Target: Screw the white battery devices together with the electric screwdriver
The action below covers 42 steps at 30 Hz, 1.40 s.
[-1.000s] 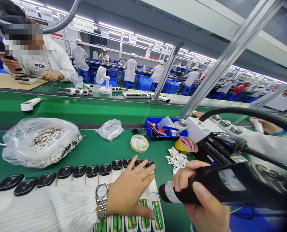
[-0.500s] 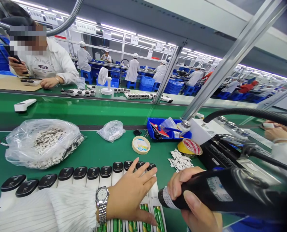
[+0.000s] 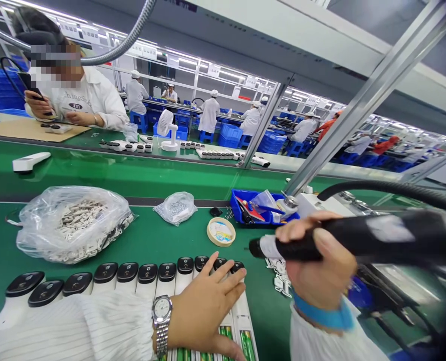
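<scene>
My left hand [image 3: 204,311] lies flat, fingers spread, on the right end of a row of white handheld devices [image 3: 125,281] with black round heads; green batteries [image 3: 245,346] show in the open backs. My right hand [image 3: 316,271] is wrapped around a black electric screwdriver [image 3: 358,238], held level above the bench with its tip pointing left, over a small pile of white plastic parts [image 3: 279,273]. A black cable [image 3: 388,188] arcs from the tool.
A clear bag of white parts [image 3: 72,223], a smaller bag [image 3: 178,206], a tape roll [image 3: 221,231] and a blue tray [image 3: 245,198] sit on the green bench. A slanted metal post [image 3: 358,95] rises at right. Other workers sit across the green conveyor [image 3: 133,173].
My right hand has lifted the screwdriver up and swung it level, higher above the bench. My left hand stays on the devices. The view has shifted slightly.
</scene>
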Tool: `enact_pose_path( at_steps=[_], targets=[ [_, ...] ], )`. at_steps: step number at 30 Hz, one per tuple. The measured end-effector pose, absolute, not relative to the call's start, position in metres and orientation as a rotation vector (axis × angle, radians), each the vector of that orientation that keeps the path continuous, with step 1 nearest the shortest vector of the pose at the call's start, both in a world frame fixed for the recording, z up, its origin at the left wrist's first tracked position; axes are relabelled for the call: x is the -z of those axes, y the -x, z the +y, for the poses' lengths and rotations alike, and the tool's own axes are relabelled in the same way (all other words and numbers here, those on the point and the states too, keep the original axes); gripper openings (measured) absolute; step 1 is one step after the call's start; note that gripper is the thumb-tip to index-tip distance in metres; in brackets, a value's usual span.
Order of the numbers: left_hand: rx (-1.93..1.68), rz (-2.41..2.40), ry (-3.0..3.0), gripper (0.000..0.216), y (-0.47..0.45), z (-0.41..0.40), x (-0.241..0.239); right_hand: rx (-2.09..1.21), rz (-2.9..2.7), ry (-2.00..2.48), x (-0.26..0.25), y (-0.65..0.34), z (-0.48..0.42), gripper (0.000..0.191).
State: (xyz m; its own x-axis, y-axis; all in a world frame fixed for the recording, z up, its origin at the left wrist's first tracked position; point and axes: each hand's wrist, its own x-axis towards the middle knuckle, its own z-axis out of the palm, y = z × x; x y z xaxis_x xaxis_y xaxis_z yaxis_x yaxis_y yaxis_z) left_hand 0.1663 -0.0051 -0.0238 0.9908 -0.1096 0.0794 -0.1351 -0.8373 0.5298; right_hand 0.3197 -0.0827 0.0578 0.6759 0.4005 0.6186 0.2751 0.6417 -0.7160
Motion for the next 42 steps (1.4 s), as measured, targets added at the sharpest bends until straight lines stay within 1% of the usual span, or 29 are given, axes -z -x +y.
enact_pose_path(
  at_steps=[3, 7, 10, 12, 13, 17, 19, 23, 25, 29, 42],
  targets=[
    [-0.052, -0.163, -2.566, 0.092, -0.166, -0.004, 0.021, -0.012, -0.82, 0.917, -0.037, -0.337, -0.044, 0.017],
    [-0.038, -0.125, -2.577, 0.087, -0.167, -0.005, 0.019, -0.068, -0.82, 0.954, -0.005, -0.35, -0.014, 0.018],
    [-0.067, -0.128, -2.573, 0.085, -0.167, -0.008, 0.023, -0.098, -0.808, 0.97, 0.004, -0.351, -0.006, 0.019],
    [-0.161, -0.117, -2.563, 0.081, -0.168, -0.009, 0.025, -0.098, -0.794, 0.972, 0.0, -0.349, -0.008, 0.019],
    [-0.246, -0.082, -2.559, 0.074, -0.169, -0.008, 0.026, -0.089, -0.785, 0.968, -0.004, -0.346, -0.01, 0.018],
    [-0.698, 0.27, -2.468, 0.029, -0.176, 0.006, 0.021, -0.061, -0.748, 0.925, -0.034, -0.332, -0.034, 0.018],
    [-0.807, 0.407, -2.405, 0.021, -0.18, 0.017, 0.019, -0.123, -0.732, 0.884, -0.048, -0.323, -0.051, 0.021],
    [-0.819, 0.389, -2.406, 0.027, -0.183, 0.027, 0.02, -0.222, -0.742, 0.814, -0.063, -0.306, -0.078, 0.023],
    [-0.817, 0.345, -2.414, 0.024, -0.183, 0.025, 0.023, -0.213, -0.758, 0.798, -0.065, -0.3, -0.086, 0.021],
    [-0.835, 0.306, -2.408, 0.009, -0.183, 0.018, 0.027, -0.201, -0.748, 0.803, -0.066, -0.293, -0.094, 0.02],
    [-0.847, 0.189, -2.501, 0.01, -0.177, 0.007, 0.016, -0.233, -0.739, 0.825, -0.067, -0.28, -0.112, 0.022]
  ],
)
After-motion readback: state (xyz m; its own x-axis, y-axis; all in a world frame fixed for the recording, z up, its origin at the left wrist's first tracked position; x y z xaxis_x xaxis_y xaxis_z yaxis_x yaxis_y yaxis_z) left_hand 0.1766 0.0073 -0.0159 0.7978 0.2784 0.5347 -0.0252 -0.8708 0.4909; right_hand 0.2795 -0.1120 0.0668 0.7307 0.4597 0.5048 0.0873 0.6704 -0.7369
